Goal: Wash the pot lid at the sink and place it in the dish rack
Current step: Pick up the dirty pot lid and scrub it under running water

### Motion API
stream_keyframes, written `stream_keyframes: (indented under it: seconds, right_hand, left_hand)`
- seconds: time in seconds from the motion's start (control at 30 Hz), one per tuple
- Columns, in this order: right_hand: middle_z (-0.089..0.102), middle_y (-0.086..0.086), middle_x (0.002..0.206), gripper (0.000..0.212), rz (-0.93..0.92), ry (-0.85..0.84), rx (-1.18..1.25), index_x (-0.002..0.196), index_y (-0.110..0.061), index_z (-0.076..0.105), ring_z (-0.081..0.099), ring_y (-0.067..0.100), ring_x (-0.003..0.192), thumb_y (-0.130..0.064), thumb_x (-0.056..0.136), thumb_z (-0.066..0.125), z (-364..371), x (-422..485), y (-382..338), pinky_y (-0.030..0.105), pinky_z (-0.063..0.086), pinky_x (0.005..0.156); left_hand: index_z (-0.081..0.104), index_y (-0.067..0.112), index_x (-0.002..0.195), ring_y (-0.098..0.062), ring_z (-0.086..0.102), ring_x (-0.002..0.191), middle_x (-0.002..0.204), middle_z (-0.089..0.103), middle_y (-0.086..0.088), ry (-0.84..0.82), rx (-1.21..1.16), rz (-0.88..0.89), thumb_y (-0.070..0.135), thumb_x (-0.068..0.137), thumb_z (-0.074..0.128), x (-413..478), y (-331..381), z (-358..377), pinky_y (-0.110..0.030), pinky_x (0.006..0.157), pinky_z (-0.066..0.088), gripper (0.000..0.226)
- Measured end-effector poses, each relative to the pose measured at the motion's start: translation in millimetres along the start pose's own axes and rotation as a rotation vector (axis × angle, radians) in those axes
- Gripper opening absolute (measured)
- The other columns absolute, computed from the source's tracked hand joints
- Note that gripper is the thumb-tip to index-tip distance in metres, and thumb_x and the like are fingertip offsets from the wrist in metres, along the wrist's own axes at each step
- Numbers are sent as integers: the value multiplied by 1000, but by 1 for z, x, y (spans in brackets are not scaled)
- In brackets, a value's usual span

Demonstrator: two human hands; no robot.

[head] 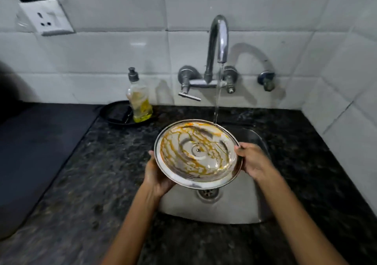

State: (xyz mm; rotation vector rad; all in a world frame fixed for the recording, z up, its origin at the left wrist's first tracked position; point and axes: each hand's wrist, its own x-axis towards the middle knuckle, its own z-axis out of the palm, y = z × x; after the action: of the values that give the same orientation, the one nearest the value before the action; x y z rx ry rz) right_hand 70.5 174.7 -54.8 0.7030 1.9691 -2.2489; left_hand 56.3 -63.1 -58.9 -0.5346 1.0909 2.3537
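A round steel pot lid (196, 154) streaked with orange-yellow sauce is held over the steel sink (234, 209), its underside facing me and tilted. My left hand (156, 175) grips its lower left rim from beneath. My right hand (252, 160) holds the right rim. A stream of water falls from the curved tap (219, 44) and strikes the lid's far upper edge. No dish rack is in view.
A soap bottle (139, 101) with yellow liquid stands on a black round tray (118, 114) behind the sink's left side. A dark mat (36, 142) covers the speckled granite counter (98, 183) at left. The drain (208, 193) lies below the lid. Tiled walls close the back and right.
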Motion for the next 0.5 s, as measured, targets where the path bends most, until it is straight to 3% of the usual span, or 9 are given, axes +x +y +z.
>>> stream_keyframes:
  seconds: [0.07, 0.17, 0.23, 0.3, 0.4, 0.5]
  right_hand:
    - [63, -5, 41, 28, 14, 58, 2, 70, -6, 57, 59, 8, 41, 3, 91, 41, -21, 8, 4, 18, 50, 43]
    - [63, -5, 42, 29, -5, 122, 14, 68, -9, 55, 59, 8, 47, 3, 91, 42, -37, 14, 5, 18, 49, 44]
    - [66, 2, 62, 27, -18, 138, 23, 73, -12, 57, 61, 14, 61, 0, 92, 43, -40, 11, 3, 26, 50, 54]
    - [63, 6, 77, 25, -16, 155, 40, 78, -15, 58, 58, 19, 72, -1, 92, 43, -40, 8, 6, 32, 49, 62]
    - [61, 7, 78, 23, 22, 122, 53, 80, -14, 57, 60, 17, 68, 2, 90, 44, -37, 6, 10, 32, 50, 61]
    - [62, 3, 78, 18, 96, 3, 11, 90, -14, 55, 64, 8, 54, 2, 89, 47, -30, 2, 11, 25, 54, 55]
  left_hand:
    - [67, 7, 94, -35, 67, 83, 80, 76, -14, -29, 50, -15, 58, 91, 18, 8, -2, 6, -40, 58, 59, 70]
    - [60, 9, 99, -26, 62, 84, 75, 75, -7, -29, 347, -29, 36, 97, 29, 24, -5, 22, -38, 66, 55, 42]
    - [55, 10, 101, -23, 60, 78, 80, 68, -8, 57, 500, 12, 19, 97, 34, 32, -7, 33, -37, 66, 50, 23]
    - [51, 10, 103, -21, 57, 77, 86, 61, -9, 91, 548, 36, 12, 98, 33, 39, -6, 41, -38, 66, 48, 19]
    - [56, 10, 90, -24, 58, 77, 89, 62, -14, 118, 606, 114, 11, 97, 35, 45, 9, 47, -37, 70, 49, 22]
    - [56, 8, 81, -22, 56, 69, 77, 60, -11, 147, 687, 259, 8, 96, 37, 40, 33, 48, -29, 61, 50, 25]
